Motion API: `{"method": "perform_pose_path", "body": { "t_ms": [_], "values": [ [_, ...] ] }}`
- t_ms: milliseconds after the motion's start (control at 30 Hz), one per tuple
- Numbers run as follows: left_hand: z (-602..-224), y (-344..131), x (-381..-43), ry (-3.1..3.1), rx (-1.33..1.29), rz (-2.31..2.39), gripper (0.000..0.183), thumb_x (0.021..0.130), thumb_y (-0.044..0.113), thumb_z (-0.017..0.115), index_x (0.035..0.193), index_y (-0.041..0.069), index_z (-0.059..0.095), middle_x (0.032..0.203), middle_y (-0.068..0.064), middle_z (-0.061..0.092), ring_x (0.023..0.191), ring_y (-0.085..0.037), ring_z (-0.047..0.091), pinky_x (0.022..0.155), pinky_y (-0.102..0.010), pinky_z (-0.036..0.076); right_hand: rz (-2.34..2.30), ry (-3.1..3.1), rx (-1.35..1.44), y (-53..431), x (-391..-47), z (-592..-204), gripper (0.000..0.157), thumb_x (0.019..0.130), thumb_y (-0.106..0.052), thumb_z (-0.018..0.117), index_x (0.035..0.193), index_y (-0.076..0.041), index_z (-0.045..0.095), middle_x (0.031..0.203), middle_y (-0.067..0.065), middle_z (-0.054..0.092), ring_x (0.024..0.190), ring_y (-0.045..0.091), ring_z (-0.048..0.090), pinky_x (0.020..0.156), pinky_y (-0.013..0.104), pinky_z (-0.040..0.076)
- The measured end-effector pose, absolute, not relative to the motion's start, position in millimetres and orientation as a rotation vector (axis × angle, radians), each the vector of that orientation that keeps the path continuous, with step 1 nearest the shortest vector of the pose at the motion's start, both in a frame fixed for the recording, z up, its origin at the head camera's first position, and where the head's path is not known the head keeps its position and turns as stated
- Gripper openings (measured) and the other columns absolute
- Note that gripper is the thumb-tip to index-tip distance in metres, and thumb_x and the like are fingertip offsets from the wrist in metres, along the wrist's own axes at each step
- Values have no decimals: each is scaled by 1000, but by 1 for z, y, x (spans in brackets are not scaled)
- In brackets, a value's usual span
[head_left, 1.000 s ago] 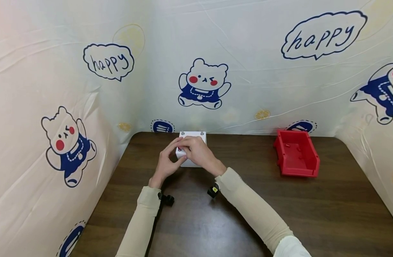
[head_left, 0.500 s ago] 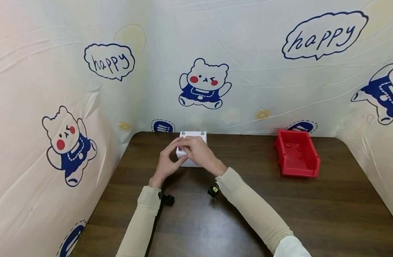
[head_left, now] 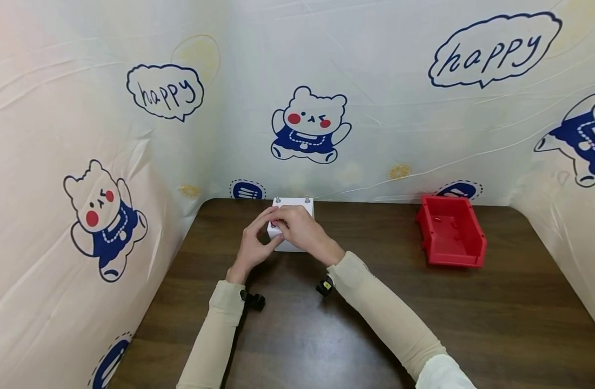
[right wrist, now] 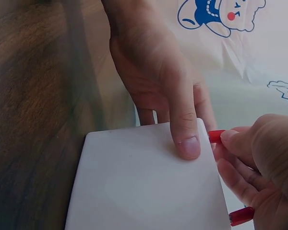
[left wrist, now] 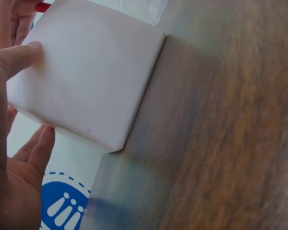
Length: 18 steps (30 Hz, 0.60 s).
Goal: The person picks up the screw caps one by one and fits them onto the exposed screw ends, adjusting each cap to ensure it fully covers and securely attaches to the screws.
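A white box stands near the table's back edge, with metal pegs along the far side of its top. My left hand grips its left side; the left thumb lies on the front face and the fingers reach round the side. Over the top, my right hand pinches a small red cap at the box's near left corner. A second red cap sticks out of the top farther right, beside the right palm. The right fingertips are partly hidden.
On the right of the brown table stands a red bin with a few small red pieces inside. A printed cloth hangs behind and at both sides. Each wrist carries a black camera.
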<state>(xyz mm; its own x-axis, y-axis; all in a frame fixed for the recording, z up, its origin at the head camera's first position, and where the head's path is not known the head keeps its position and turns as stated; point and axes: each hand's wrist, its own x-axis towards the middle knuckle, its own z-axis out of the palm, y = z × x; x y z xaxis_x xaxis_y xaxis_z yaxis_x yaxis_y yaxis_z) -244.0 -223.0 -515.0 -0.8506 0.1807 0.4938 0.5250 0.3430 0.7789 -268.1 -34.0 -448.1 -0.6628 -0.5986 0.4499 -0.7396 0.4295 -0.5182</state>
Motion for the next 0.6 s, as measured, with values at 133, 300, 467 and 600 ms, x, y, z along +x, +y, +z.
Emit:
{"method": "perform_pose_path", "body": {
  "t_ms": [133, 300, 467, 600],
  "values": [
    [-531, -228, -254, -2291, -616, -1507, 65, 87, -1, 86, 147, 11, 64, 160, -9, 55, 142, -26, 57, 114, -42, 52, 1026, -2494, 1180, -33, -268, -446, 21, 102, -2, 69, 120, -4, 80, 118, 10, 79, 98, 17, 77, 86, 28, 65],
    [-520, -224, -247, -2291, -623, -1525, 63, 88, -2, 85, 146, 8, 64, 160, -10, 55, 142, -27, 57, 114, -43, 52, 1008, -2493, 1176, -31, -267, -445, 21, 102, -3, 69, 121, -5, 80, 116, 10, 79, 98, 17, 76, 86, 28, 65],
    [-503, -218, -237, -2282, -645, -1527, 59, 88, -4, 83, 143, -1, 63, 157, -22, 55, 139, -38, 58, 110, -61, 50, 1005, -2523, 1157, -27, -267, -444, 23, 103, -7, 69, 124, -6, 79, 117, 8, 79, 97, 14, 75, 87, 26, 64],
    [-502, -218, -237, -2288, -643, -1523, 56, 88, -4, 82, 142, -1, 65, 157, -23, 55, 140, -39, 58, 109, -61, 51, 1007, -2522, 1147, -24, -266, -442, 23, 103, -8, 70, 124, -6, 79, 117, 7, 79, 95, 13, 75, 86, 26, 64]
  ]
}}
